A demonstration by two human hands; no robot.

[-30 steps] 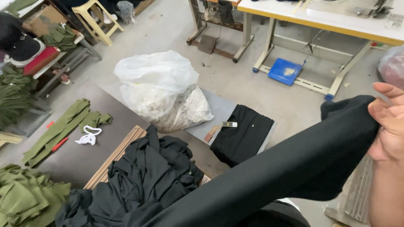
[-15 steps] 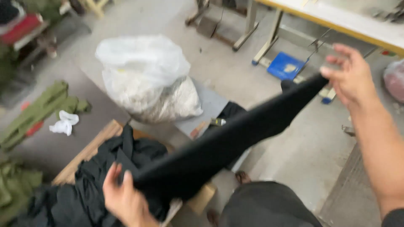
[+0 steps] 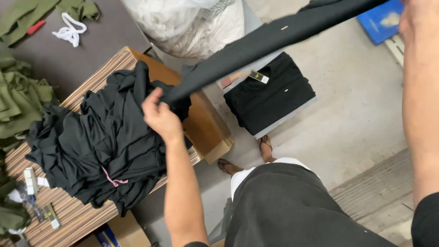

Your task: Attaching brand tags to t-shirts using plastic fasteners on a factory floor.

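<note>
My left hand (image 3: 161, 116) grips one end of a long black garment (image 3: 270, 36) stretched taut across the view. My right hand (image 3: 418, 18) holds the other end at the top right edge, partly cut off. Below my left hand lies a heap of black garments (image 3: 105, 142) on a striped wooden board (image 3: 77, 215). A folded black shirt (image 3: 270, 93) with a small tag lies on a grey sheet on the floor.
A clear bag of white scraps (image 3: 187, 23) stands at the top. Olive green cloth (image 3: 23, 91) lies at the left, a cardboard box (image 3: 208, 128) under the board. A blue object (image 3: 382, 20) sits top right. My sandalled feet (image 3: 244, 158) rest on the concrete floor.
The view dropped closer to the pile. My left hand rose from the heap and took the garment's lower end; the right hand moved up and right, pulling the garment taut.
</note>
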